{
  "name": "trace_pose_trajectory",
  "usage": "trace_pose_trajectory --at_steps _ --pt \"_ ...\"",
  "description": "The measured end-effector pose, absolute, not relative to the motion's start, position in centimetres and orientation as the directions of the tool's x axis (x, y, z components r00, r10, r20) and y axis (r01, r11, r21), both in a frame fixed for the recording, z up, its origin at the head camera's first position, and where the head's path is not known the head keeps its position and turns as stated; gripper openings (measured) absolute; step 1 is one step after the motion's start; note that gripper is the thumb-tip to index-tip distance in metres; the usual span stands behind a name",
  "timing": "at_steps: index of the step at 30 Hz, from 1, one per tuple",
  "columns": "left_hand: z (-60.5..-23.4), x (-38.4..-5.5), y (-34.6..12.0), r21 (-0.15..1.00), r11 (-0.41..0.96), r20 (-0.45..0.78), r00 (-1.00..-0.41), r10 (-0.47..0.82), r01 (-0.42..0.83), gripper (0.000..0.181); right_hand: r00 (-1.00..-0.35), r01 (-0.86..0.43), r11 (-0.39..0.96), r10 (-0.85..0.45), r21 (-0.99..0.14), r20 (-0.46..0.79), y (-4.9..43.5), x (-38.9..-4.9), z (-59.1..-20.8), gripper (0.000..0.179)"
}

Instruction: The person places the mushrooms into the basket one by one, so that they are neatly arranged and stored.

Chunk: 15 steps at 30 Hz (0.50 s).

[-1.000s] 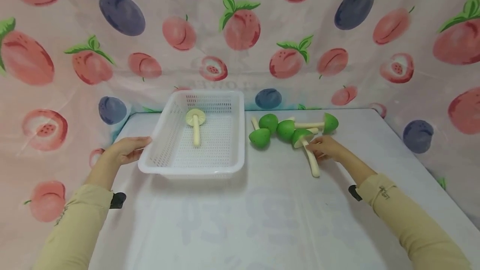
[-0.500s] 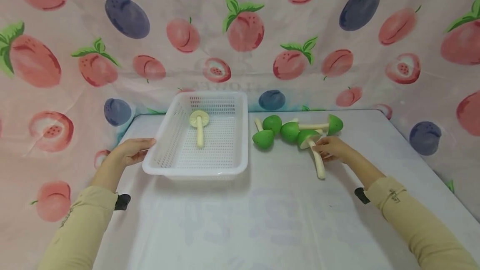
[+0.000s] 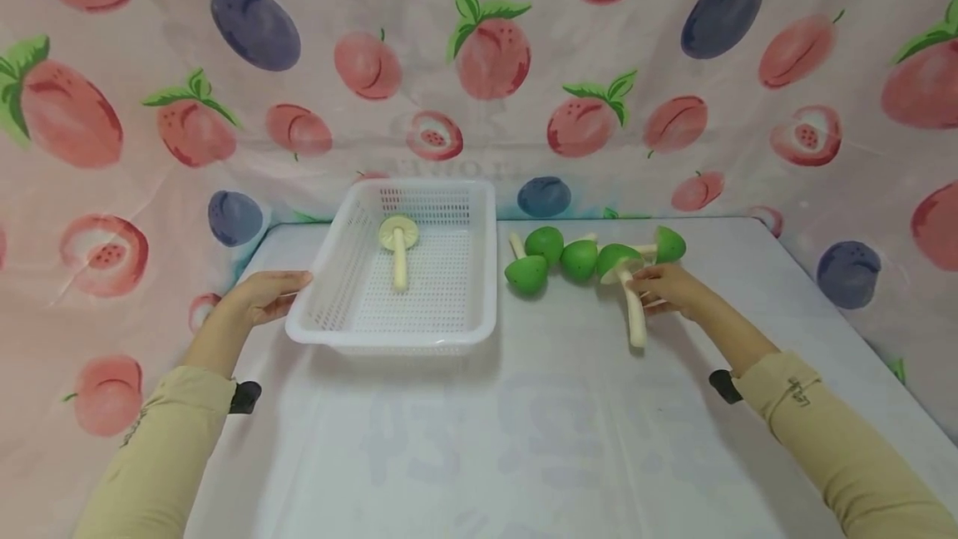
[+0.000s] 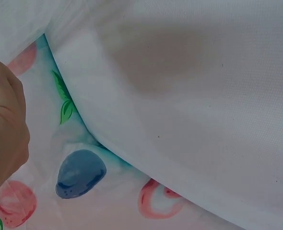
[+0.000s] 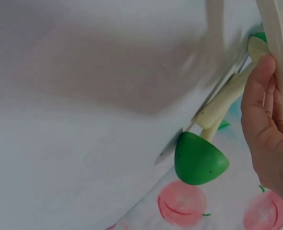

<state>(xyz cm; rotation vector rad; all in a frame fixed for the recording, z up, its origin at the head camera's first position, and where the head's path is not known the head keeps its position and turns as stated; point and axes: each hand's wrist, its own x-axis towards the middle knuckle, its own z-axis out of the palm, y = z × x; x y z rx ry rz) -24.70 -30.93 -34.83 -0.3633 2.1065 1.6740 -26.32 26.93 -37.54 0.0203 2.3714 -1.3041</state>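
Observation:
A toy mushroom (image 3: 634, 318) with a green cap and pale stem is gripped at the upper stem by my right hand (image 3: 669, 291). Its cap tilts toward the upper left and its stem end points down. In the right wrist view the pale stem (image 5: 281, 43) lies against the thumb and fingers. At the left, my left hand (image 3: 264, 298) holds the left rim of a white perforated basket (image 3: 389, 339), fingertips at the edge. One mushroom (image 3: 400, 260) lies in the basket, its pale underside and stem facing up. The left wrist view shows just part of the left hand (image 4: 5, 124).
Several green-capped mushrooms lie clustered right of the basket, among them a front one (image 3: 526, 274) and one at the right end (image 3: 669, 245). Behind the white table (image 3: 479, 439) hangs a fruit-patterned cloth (image 3: 509, 131).
The gripped mushroom has come up slightly off the table with my right hand, its stem swinging more upright. My left hand stays at the basket rim. The head view has shifted a little.

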Motion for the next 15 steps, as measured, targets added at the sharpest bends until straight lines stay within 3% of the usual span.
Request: trace_pose_trajectory --at_steps 6,15 --pt "-34.67 -24.75 -30.95 0.863 0.22 -0.475 -0.879 0.048 -0.454 0.056 -0.915 0.206 0.53 -0.193 -0.822 -0.354 26.79 -26.29 -36.7 0.052" --pt "-34.79 -24.64 -30.81 0.857 0.214 -0.488 -0.872 0.041 -0.469 0.064 -0.922 0.187 0.535 -0.194 -0.824 -0.335 25.93 -26.54 -36.5 0.052"
